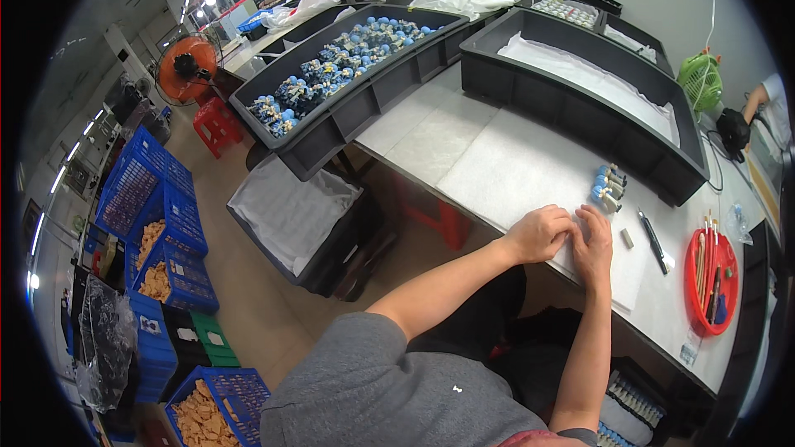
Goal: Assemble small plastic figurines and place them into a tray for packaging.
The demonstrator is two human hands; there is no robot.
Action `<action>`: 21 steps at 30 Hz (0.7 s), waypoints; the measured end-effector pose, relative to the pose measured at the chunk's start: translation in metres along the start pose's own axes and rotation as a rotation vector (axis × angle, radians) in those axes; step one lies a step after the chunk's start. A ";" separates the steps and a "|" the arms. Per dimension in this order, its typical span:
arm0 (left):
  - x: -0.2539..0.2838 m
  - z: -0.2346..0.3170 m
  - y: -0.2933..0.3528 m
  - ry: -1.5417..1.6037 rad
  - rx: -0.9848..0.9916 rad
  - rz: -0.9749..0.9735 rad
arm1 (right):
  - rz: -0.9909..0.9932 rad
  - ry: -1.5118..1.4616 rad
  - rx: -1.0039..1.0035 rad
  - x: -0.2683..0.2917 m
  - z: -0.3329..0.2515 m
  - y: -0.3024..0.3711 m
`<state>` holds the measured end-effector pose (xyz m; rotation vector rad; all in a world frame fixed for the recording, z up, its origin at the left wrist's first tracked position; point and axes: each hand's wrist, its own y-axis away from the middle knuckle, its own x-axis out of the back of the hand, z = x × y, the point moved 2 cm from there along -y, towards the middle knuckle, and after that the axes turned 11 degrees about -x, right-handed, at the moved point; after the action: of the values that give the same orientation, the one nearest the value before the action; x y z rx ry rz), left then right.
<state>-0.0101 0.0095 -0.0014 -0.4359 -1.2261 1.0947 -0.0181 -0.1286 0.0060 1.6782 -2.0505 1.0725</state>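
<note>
My left hand (pixel 537 234) and my right hand (pixel 594 247) meet over the white sheet (pixel 505 167) at the table's near edge. The fingers of both are curled and drawn together; whatever is between them is hidden. Just beyond my fingertips lies a small row of blue-headed figurines (pixel 609 188) with pale and dark bodies. To the right of my right hand sits a small grey block (pixel 627 238). Farther right, a black pen-like tool (pixel 653 242) lies slanted on the table.
A red oval tray (pixel 691 285) with brushes stands at the right. Beyond the sheet is a dark bin (pixel 571 91) lined with white cloth. Another dark bin (pixel 319 142), far left, holds many blue figurines. Blue crates (pixel 178 223) and a red stool (pixel 217 127) stand on the floor.
</note>
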 end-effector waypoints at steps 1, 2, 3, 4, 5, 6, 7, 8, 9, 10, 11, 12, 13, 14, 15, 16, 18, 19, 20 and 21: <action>-0.001 0.001 0.000 0.000 -0.002 0.001 | 0.005 0.002 0.001 0.000 0.001 0.000; 0.000 0.001 -0.001 -0.001 -0.004 0.000 | 0.008 0.001 0.002 0.000 0.001 0.001; 0.000 0.001 -0.001 -0.003 -0.006 -0.001 | 0.003 -0.001 -0.001 0.000 0.001 0.001; 0.001 0.001 -0.001 -0.004 -0.009 -0.001 | -0.001 -0.002 -0.003 0.000 0.001 0.001; 0.001 0.002 0.000 -0.002 -0.003 0.004 | -0.001 -0.002 -0.003 0.000 0.000 0.001; 0.001 0.003 0.001 0.000 0.003 0.009 | -0.007 -0.010 -0.008 0.001 -0.001 0.001; 0.001 0.003 0.001 -0.001 0.004 0.010 | -0.014 -0.018 -0.013 0.001 -0.002 0.002; 0.001 0.003 0.001 -0.004 0.000 0.004 | -0.015 -0.018 -0.009 0.000 -0.001 0.002; 0.001 0.002 0.000 -0.008 -0.004 -0.001 | -0.006 -0.013 -0.008 0.000 0.001 0.002; 0.001 0.002 0.000 -0.010 -0.003 0.002 | 0.003 -0.008 -0.007 0.000 0.003 0.001; 0.000 0.002 0.000 -0.008 -0.005 0.007 | 0.000 -0.009 -0.006 0.000 0.003 0.001; 0.000 0.002 0.000 -0.005 -0.007 0.012 | 0.001 -0.010 -0.002 0.000 0.003 0.001; 0.000 0.001 0.000 -0.007 -0.003 0.013 | 0.001 -0.012 0.001 0.000 0.002 0.001; 0.001 0.001 0.000 -0.007 0.000 0.004 | -0.003 -0.013 0.001 -0.001 0.001 0.001; 0.002 0.000 0.001 -0.007 0.004 -0.005 | -0.005 -0.019 0.005 -0.001 0.000 0.001; 0.001 0.001 0.002 -0.009 0.008 -0.005 | -0.009 -0.026 0.008 -0.001 0.000 0.001; 0.001 0.001 0.001 -0.010 -0.002 0.007 | -0.006 -0.024 0.001 -0.001 0.000 0.001; 0.001 0.001 0.001 -0.013 0.000 0.006 | -0.003 -0.020 -0.009 -0.001 0.001 0.001; 0.000 0.001 0.001 -0.009 -0.002 0.012 | -0.006 -0.023 -0.006 0.000 0.002 0.001; -0.001 0.001 0.001 -0.005 -0.002 0.017 | -0.001 -0.011 -0.001 0.000 0.003 0.001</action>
<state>-0.0115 0.0093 -0.0022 -0.4464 -1.2305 1.1099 -0.0184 -0.1307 0.0036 1.6877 -2.0567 1.0642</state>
